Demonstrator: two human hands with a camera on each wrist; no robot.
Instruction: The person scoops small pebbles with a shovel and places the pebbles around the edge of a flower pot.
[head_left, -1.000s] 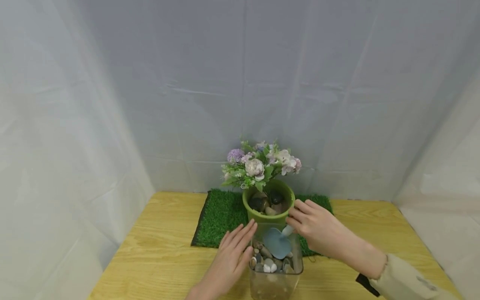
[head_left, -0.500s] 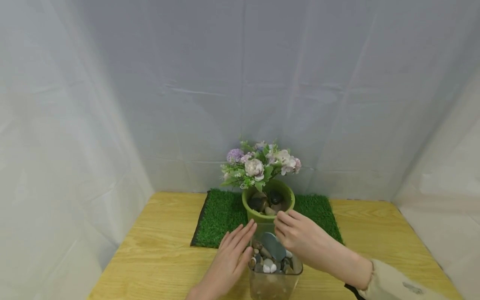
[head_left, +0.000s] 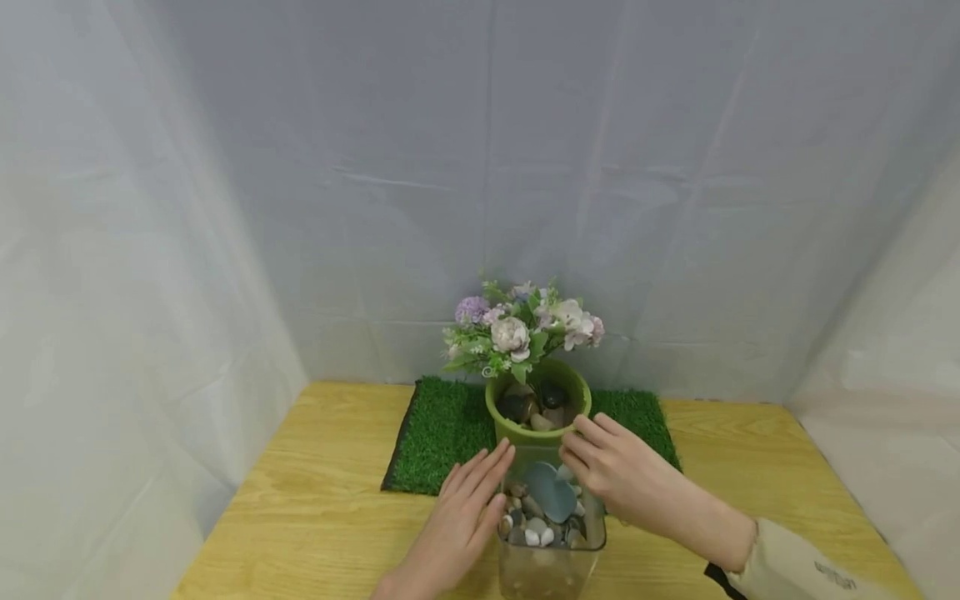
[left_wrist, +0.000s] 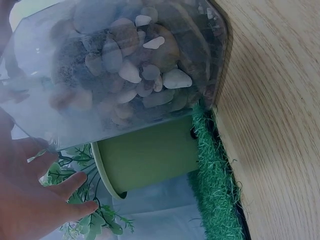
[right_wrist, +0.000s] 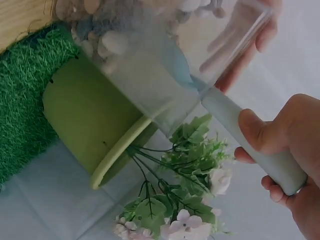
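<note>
My right hand point(head_left: 626, 475) grips the pale handle of a blue-grey scoop point(right_wrist: 240, 125), fingers and thumb wrapped round it. The scoop's rounded blade dips into a clear square container point(head_left: 551, 575), over the pebbles point(head_left: 536, 529) inside. My left hand point(head_left: 461, 517) lies with straight fingers along the container's left side. Just behind the container stands a green flower pot point(right_wrist: 85, 120) with larger dark and brown stones in it. Purple, pink and white flowers point(head_left: 510, 336) with green leaves rise from the pot.
Under the pot lies a green artificial grass mat point(head_left: 431, 450) with a dark edge. It rests on a wooden table point(head_left: 315, 500). Pale hanging sheets point(head_left: 480, 167) surround the table at the back and both sides.
The scoop's blade has shifted within the container as my right hand moved forward-left, then slightly back right. My left hand has stayed at the container's side.
</note>
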